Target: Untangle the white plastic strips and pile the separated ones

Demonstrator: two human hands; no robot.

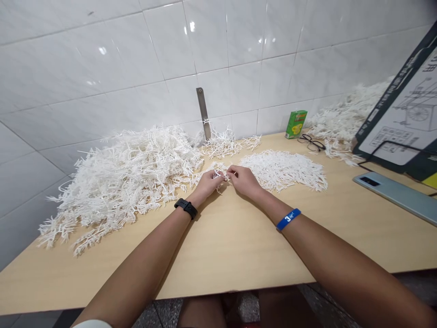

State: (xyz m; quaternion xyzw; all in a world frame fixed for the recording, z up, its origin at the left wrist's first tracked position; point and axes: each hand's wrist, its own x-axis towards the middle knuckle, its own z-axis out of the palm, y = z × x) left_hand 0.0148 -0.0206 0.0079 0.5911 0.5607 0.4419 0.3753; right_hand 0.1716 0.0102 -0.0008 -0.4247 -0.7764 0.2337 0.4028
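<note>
My left hand and my right hand meet over the middle of the table, fingertips nearly touching. Between them is a small white branched plastic piece, pinched in the left fingers. The right thumb and forefinger close on its other end. To the left lies a big tangled heap of white branched pieces. Beside my right hand spreads a flatter pile of short white pieces. A few more white strands lie behind my hands. The fingers partly hide the held piece.
A metal strip stands upright against the tiled wall. Farther right are a green box, eyeglasses, another white heap, a phone and a large printed carton with a black cable. The wooden table's front edge is near my lap.
</note>
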